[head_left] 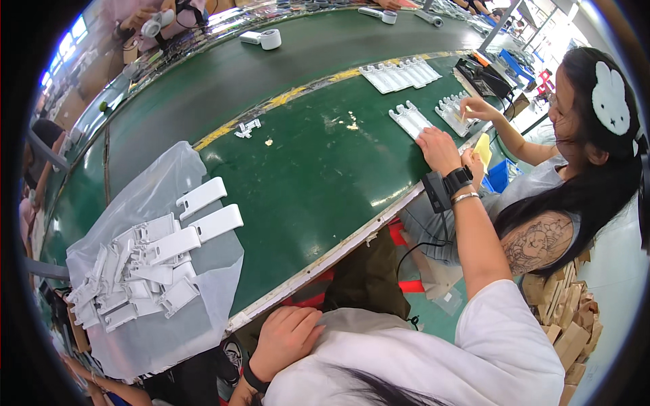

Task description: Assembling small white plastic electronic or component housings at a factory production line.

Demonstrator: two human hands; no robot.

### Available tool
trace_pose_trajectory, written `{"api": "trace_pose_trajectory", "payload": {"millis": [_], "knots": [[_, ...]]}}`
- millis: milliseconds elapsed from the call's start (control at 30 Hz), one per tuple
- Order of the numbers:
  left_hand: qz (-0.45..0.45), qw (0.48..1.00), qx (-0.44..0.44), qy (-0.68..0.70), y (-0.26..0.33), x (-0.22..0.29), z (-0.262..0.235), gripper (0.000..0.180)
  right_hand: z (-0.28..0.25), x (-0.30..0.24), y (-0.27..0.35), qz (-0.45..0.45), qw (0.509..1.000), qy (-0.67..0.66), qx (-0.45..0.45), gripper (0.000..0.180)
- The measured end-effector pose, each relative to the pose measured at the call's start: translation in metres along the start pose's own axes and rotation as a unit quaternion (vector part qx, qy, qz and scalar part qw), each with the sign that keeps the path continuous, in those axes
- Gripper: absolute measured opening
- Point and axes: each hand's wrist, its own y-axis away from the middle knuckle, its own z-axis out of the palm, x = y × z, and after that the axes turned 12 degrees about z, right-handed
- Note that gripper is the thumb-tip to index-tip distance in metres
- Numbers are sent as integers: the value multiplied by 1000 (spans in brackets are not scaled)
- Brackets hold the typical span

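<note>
My right hand (440, 150) reaches across the green table at the right. Its fingers are closed on the near end of a white plastic part (409, 119) with small clips along its far edge. My left hand (286, 340) rests against my body by the table's front edge, fingers laid side by side and no object visible in it. Right beside my right hand, a co-worker's hand (478, 109) works over a similar white part (452, 111). The co-worker's other hand is by a yellow sheet (482, 150). A joined row of white parts (399, 74) lies farther back.
A plastic bag (223, 298) under a heap of white plastic covers (139, 271) spreads over the table's left side. Small white pieces (248, 128) lie near the yellow-striped belt edge. White devices (269, 39) sit on the dark conveyor. A blue bin (500, 177) stands below the table edge.
</note>
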Motion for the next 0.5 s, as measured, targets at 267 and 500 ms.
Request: {"api": "trace_pose_trajectory", "payload": {"millis": [267,500], "knots": [[25,999,43,-3,11,-7,-11,28,-26,-10,-23,-115,982,46,142,26],[-66,959,237,-140,28,5,-85,25,-128,-260,19,-374,856,-309,-178,24]]}}
